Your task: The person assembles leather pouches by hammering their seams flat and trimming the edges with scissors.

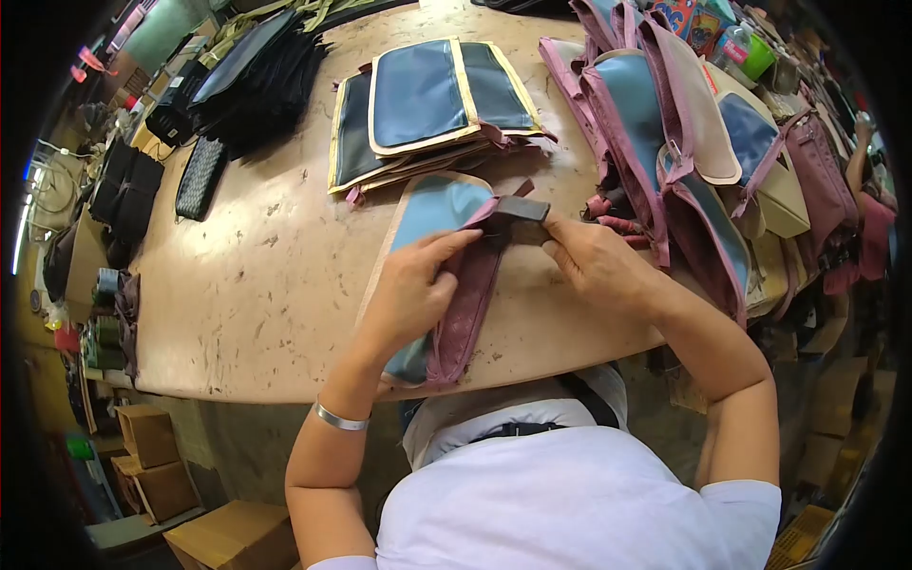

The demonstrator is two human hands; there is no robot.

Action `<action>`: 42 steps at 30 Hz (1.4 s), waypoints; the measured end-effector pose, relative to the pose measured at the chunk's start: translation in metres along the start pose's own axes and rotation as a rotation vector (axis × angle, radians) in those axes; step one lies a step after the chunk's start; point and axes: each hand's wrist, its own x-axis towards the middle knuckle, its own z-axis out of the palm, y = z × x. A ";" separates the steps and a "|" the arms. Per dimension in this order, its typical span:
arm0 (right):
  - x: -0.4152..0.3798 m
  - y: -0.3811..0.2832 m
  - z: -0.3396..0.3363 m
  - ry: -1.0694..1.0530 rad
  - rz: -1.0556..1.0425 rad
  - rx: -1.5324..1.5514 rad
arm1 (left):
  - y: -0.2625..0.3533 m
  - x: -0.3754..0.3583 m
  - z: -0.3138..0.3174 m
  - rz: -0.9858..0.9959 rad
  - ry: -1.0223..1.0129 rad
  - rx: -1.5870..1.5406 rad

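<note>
A light-blue panel with maroon fabric along one side (467, 323) lies on the table in front of me. My left hand (414, 287) rests on it, with thumb and fingers closed on its maroon strip near the upper end. My right hand (600, 258) grips a hammer (522, 210), its dark blocky head over the panel's upper corner beside my left fingertips. The hammer's handle is mostly hidden by my fingers. Just beyond lies a stack of dark-blue panels with yellow edging (424, 95).
Maroon and blue bag pieces (632, 104) are heaped on the right of the wooden table (266, 313). A stack of black pieces (256, 90) stands at the back left, near a dark patterned strip (200, 179). Cardboard boxes (237, 537) sit on the floor at left.
</note>
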 end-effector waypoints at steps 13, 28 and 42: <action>-0.016 -0.030 -0.010 0.180 -0.376 -0.152 | 0.052 -0.002 -0.030 0.406 0.470 0.556; -0.003 -0.021 0.011 -0.020 -0.126 -0.199 | 0.010 -0.029 0.005 -0.012 0.536 0.069; 0.012 -0.039 0.021 -0.090 -0.104 -0.070 | 0.068 -0.052 -0.026 0.274 0.263 0.812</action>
